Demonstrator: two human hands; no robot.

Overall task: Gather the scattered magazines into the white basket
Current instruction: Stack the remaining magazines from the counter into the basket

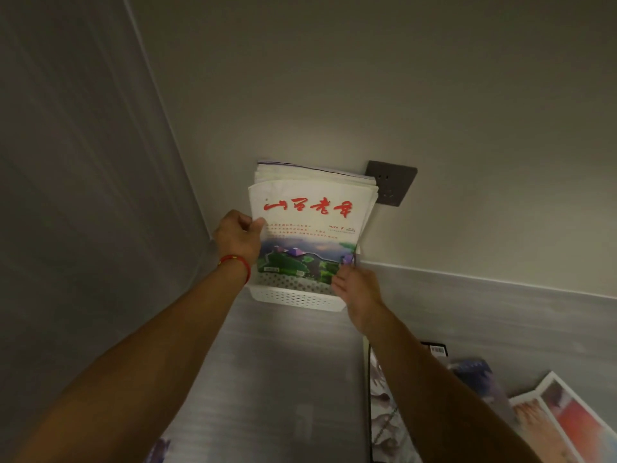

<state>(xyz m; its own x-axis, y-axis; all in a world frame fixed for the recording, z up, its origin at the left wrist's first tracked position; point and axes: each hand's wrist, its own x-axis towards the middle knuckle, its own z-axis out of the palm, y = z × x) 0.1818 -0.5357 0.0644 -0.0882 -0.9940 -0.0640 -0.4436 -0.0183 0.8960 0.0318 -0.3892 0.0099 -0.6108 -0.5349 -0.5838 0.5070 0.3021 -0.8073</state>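
A white perforated basket (293, 297) stands against the back wall on a grey surface. Several magazines stand upright in it; the front one (310, 225) has a white cover with red brush lettering and a green landscape picture. My left hand (238, 237), with a red cord at the wrist, grips that front magazine's left edge. My right hand (359, 289) pinches its lower right corner at the basket's rim. More magazines (547, 412) lie scattered on the surface at the lower right, partly behind my right forearm.
A dark wall socket (392, 183) sits on the back wall just right of the stack. A grey side wall (83, 195) closes off the left. Part of another printed cover (160, 449) shows at the bottom edge.
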